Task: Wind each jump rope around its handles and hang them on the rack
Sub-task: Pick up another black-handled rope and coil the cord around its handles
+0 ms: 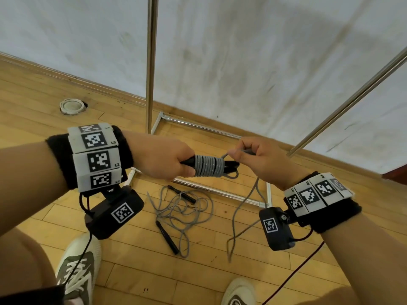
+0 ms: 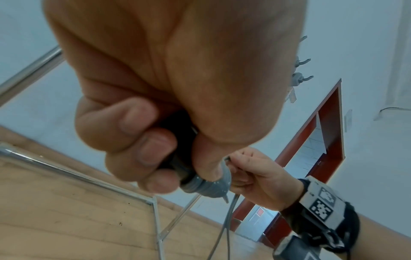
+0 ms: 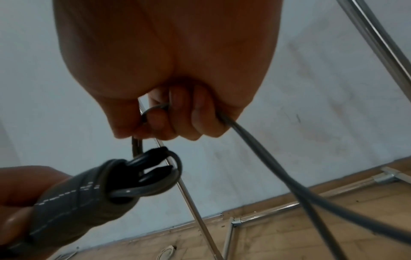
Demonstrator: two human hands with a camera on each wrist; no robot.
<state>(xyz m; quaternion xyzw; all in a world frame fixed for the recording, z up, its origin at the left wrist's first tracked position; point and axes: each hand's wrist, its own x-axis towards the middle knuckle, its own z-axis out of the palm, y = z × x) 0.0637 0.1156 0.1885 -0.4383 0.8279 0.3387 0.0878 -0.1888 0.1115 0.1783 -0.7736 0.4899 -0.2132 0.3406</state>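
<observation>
My left hand grips the two black handles of a jump rope held side by side, with several turns of grey rope coiled tightly round them. My right hand pinches the free grey rope just right of the coil; the rest of that rope hangs in a loop down to the floor. In the right wrist view the handle tips stick out of the coil below my fingers. A second jump rope lies tangled on the floor below my hands, its black handles apart.
The metal rack has an upright pole, a slanted top bar at the right and a base frame on the wooden floor by the white wall. A round white floor fitting sits at the left. My shoes are at the bottom.
</observation>
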